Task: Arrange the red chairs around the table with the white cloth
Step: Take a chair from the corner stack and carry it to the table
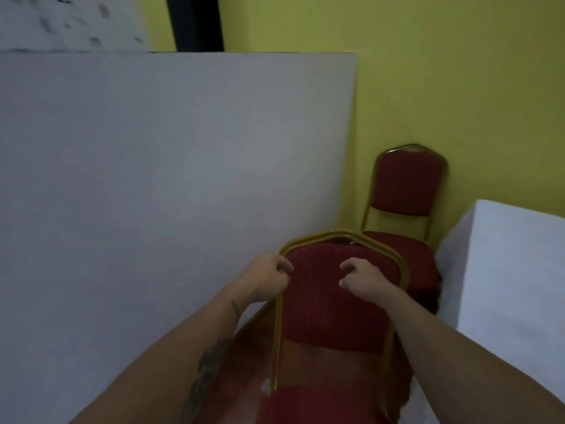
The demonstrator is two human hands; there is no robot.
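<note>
A red chair with a gold metal frame (333, 304) stands right in front of me, its back facing me. My left hand (266, 276) is closed around the left side of the chair's gold frame near the top. My right hand (363, 280) hovers over the red backrest with its fingers curled and apart, not clearly gripping anything. A second red chair (403, 185) stands further off against the yellow wall, facing me. The table with the white cloth (153, 179) fills the left of the view, and its right edge runs beside the near chair.
Another white-covered surface (513, 270) juts in at the right, leaving a narrow gap where the chairs stand. The yellow wall (428, 71) closes off the back. A dark vertical post (195, 22) rises behind the table.
</note>
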